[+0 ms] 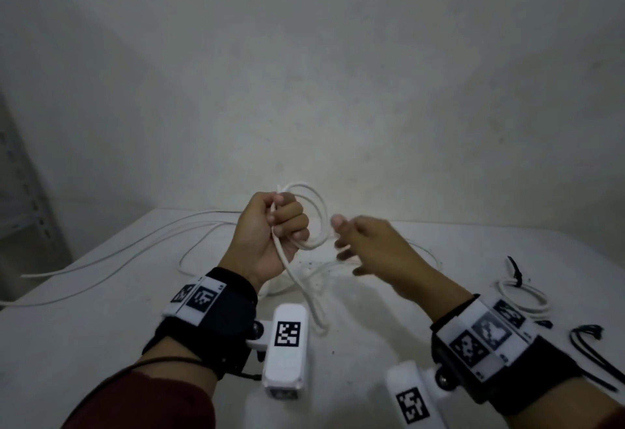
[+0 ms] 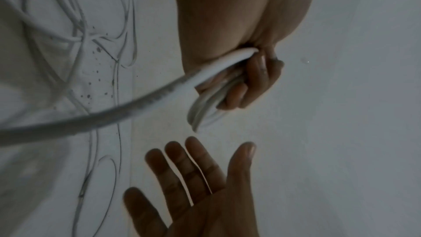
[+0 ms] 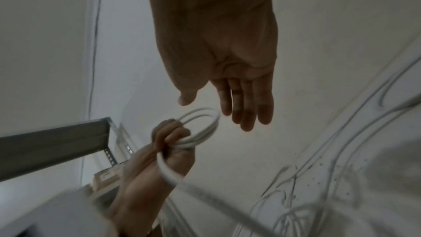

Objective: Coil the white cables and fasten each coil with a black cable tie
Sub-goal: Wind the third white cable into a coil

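Observation:
My left hand [image 1: 280, 225] is raised above the table and grips several loops of a white cable [image 1: 316, 215] in its fist. The loops stand out past the fingers [image 2: 250, 82] [image 3: 200, 127], and the cable's free length [image 1: 304, 290] hangs from the fist down to the table. My right hand [image 1: 351, 242] hovers just right of the coil with straight, spread fingers [image 3: 246, 107] and holds nothing. Loose black cable ties [image 1: 588, 351] lie at the right of the table.
More loose white cable [image 1: 111, 259] trails across the white table [image 1: 84, 334] to the left and behind the hands. A small white coil fastened with a black tie [image 1: 521, 290] lies at the right. A grey metal shelf [image 3: 56, 141] stands at the left.

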